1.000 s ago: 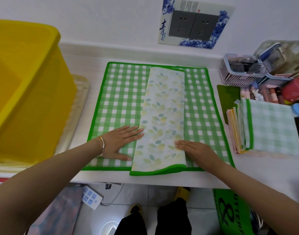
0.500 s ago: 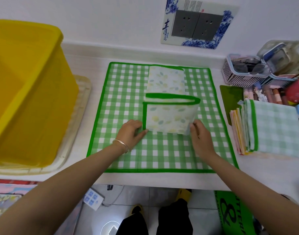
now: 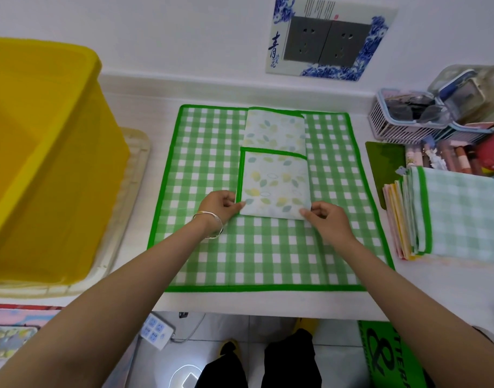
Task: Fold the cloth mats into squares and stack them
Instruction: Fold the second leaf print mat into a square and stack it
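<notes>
Your left hand [image 3: 220, 207] pinches the near-left corner of the leaf-print mat [image 3: 274, 186], your right hand [image 3: 327, 219] the near-right. The strip runs lengthwise straight away from you on the checked mat [image 3: 212, 163] — the folded stack [image 3: 464, 214] sits rightward, nearer that hand.

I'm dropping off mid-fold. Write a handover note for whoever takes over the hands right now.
Left hand: pinches the near left corner of the leaf-print mat.
Right hand: pinches its near right corner.
Done: the leaf-print mat is a narrow strip with its near end doubled over and its far part uncovered. It lies on the green checked mat, which is spread flat. The folded stack sits to the right.
Left: probably one more fold to a square, add it to the stack, then fold the checked mat.
</notes>
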